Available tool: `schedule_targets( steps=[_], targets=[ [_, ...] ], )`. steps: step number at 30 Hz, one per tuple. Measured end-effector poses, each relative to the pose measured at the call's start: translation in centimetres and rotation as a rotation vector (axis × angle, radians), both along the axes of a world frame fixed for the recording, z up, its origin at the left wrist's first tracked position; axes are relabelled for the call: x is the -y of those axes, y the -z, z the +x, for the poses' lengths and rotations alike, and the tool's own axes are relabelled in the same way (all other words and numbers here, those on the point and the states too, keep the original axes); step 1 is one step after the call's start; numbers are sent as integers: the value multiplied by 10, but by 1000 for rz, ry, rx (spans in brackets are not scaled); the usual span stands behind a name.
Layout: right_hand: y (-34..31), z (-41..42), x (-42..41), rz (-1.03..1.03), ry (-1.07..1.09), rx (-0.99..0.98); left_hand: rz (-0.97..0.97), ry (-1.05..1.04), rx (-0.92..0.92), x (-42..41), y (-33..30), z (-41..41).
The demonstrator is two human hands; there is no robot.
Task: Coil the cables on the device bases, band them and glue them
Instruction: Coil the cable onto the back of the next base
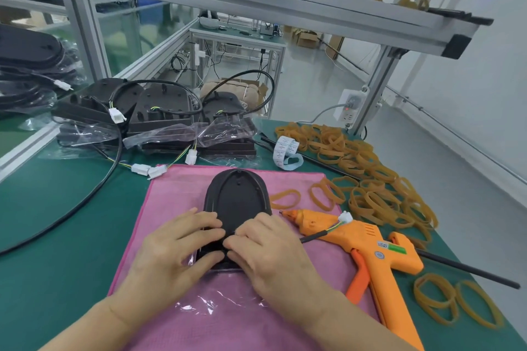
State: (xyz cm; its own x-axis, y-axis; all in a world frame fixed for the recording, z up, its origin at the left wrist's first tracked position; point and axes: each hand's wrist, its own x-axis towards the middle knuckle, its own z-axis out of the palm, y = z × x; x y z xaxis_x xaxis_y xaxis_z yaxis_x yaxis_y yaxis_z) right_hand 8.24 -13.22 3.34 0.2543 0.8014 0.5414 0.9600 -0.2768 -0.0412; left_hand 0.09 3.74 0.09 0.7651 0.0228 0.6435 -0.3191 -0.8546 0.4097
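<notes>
A black oval device base (238, 199) lies flat on the pink cloth (176, 196), its near end inside a clear plastic bag (216, 299). My left hand (176, 248) and my right hand (265, 248) both press on the near end of the base, fingers curled over the base and the bag's edge. The base's black cable (313, 236) runs out to the right under my right hand and ends in a white connector (345, 217) resting on the orange glue gun (368, 248).
Several more black bases with cables and white connectors (159, 114) are piled at the back on the green table (57, 236). Loose tan rubber bands (370, 174) cover the right side. A label strip (285, 151) and thin black rods (467, 268) lie near them. An aluminium frame post (376, 85) stands at the right.
</notes>
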Motion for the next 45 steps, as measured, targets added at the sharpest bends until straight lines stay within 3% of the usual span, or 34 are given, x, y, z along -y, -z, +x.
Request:
schedule_targets(
  steps=[6,14,21,26,30,33,38,45],
  targets=[
    [18,-1,7,1,-44,80,280,41,82,-7,6,3],
    [11,6,19,-74,-147,-69,169,70,-64,-10,6,-1],
    [-4,19,67,-171,-43,-114,224,34,-163,-6,-7,-6],
    [-18,44,79,-268,92,92,467,-50,-75,2,-18,-5],
    [-28,60,62,-246,150,194,546,-74,-74,8,-24,-3],
    [-33,66,46,-245,123,102,546,-58,-29,13,-26,0],
    [-33,84,26,-470,140,-149,535,66,-23,16,-32,3],
    [-40,86,17,-258,-4,-252,457,147,-117,7,-27,5]
  ],
)
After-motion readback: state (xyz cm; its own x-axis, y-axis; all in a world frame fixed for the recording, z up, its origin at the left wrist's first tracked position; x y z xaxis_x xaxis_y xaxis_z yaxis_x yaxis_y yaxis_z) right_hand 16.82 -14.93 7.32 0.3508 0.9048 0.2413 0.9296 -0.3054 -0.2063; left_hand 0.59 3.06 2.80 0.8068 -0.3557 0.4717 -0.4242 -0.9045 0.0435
